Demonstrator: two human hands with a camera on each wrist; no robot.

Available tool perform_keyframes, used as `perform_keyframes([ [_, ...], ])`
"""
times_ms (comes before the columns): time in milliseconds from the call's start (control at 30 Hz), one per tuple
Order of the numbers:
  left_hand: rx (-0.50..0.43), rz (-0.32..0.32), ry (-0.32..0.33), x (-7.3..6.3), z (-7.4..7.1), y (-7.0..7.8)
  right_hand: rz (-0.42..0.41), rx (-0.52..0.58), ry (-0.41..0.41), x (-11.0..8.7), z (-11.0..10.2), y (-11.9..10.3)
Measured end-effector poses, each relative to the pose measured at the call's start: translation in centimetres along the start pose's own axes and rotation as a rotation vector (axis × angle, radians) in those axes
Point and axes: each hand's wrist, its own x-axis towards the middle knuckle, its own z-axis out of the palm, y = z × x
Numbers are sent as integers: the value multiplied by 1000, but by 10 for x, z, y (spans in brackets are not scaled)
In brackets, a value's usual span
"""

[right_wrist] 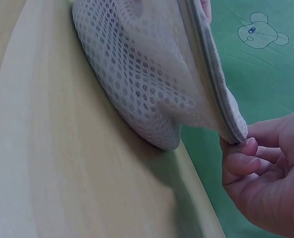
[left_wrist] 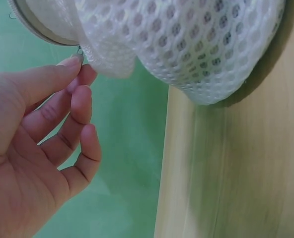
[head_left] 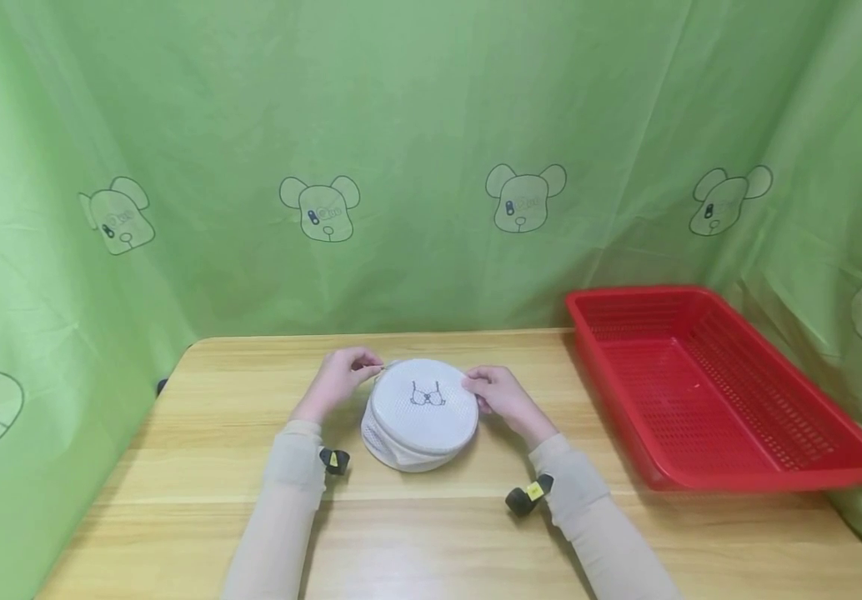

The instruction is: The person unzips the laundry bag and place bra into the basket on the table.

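Note:
A round white mesh laundry bag (head_left: 425,425) with a bra drawn on its lid rests on the wooden table, its top tilted. On the bag's far left side, my left hand (head_left: 335,382) pinches the small zipper pull (left_wrist: 80,51) between thumb and index finger; the other fingers are loosely bent. My right hand (head_left: 508,398) grips the rim on the right with thumb and fingers. In the right wrist view the grey zipper (right_wrist: 211,74) runs along the rim down to those fingertips and looks closed there. The mesh side (right_wrist: 137,74) sags in folds below it.
A red plastic basket (head_left: 614,408) with perforated sides stands at the table's right. The wooden table (head_left: 416,542) stretches around the bag. Green curtains (head_left: 423,100) with bear-head prints hang behind and at both sides. Each wrist wears a black strap-on camera (head_left: 527,497).

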Motion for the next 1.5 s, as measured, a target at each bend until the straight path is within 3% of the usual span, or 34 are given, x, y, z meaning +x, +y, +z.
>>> perform_keyframes([
  [1500, -15, 3, 7, -1, -5, -2, 41, 58, 95, 3, -3, 1],
])
